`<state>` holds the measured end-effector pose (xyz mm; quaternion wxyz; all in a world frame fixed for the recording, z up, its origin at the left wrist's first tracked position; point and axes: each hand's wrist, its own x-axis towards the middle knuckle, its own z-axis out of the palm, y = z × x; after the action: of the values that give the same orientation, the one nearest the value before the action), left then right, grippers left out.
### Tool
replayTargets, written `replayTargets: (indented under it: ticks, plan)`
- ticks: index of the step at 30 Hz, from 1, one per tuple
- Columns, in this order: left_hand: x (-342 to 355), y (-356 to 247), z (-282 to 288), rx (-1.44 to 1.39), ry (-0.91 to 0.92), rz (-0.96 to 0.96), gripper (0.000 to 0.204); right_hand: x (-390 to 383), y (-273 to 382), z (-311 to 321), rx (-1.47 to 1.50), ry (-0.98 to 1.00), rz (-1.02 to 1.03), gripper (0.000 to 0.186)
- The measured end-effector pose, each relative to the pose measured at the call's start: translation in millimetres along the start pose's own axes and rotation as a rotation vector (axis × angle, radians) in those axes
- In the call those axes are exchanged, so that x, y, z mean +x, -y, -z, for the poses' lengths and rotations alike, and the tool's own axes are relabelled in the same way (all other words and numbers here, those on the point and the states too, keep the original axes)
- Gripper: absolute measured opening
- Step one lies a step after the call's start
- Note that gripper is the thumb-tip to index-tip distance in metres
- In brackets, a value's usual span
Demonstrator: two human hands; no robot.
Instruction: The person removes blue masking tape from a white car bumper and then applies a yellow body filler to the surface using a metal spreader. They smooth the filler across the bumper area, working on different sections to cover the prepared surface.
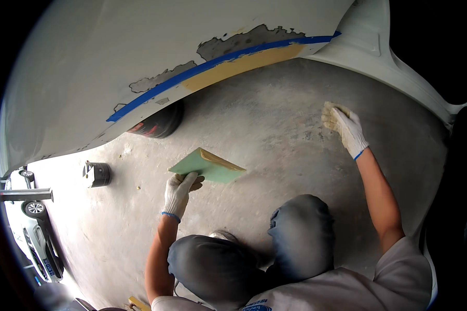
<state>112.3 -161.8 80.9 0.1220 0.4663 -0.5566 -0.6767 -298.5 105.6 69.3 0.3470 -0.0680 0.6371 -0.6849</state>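
My left hand (179, 194), in a white knit glove, grips the near edge of a flat pale-green board (205, 168). Tan putty (220, 159) is spread along the board's far edge. Out to the right, my gloved right hand (343, 124) is raised with its fingers curled in; whether anything is inside them is hidden. Ahead of both hands is a white car panel (104, 67) with bare grey patches (251, 41). Blue masking tape (223, 59) runs along its lower part, and below the tape lies a smooth band of tan filler (244, 66).
Under the panel a dark tyre-like round object (163, 122) rests on the concrete floor (275, 150). A dark bucket (98, 174) stands at left. Farther left are a parked car (36, 233) and a grey metal beam (28, 195). A white door-like panel (368, 41) juts out at right.
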Motion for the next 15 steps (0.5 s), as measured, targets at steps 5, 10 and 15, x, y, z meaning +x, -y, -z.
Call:
replayTargets:
  ticks: [5, 10, 15]
  plan:
    - [-1, 10, 3, -0.028, -0.05, -0.023, 0.024, 30, 66, 6, -0.275, 0.054, 0.303, 0.034]
    - [0, 14, 2, -0.057, -0.043, -0.06, 0.017, 53, 117, 3, -0.615, -0.086, 0.637, 0.036]
    - [-5, 18, 2, -0.027, -0.049, -0.098, 0.016, 63, 161, -9, -0.99, -0.214, 0.835, 0.039]
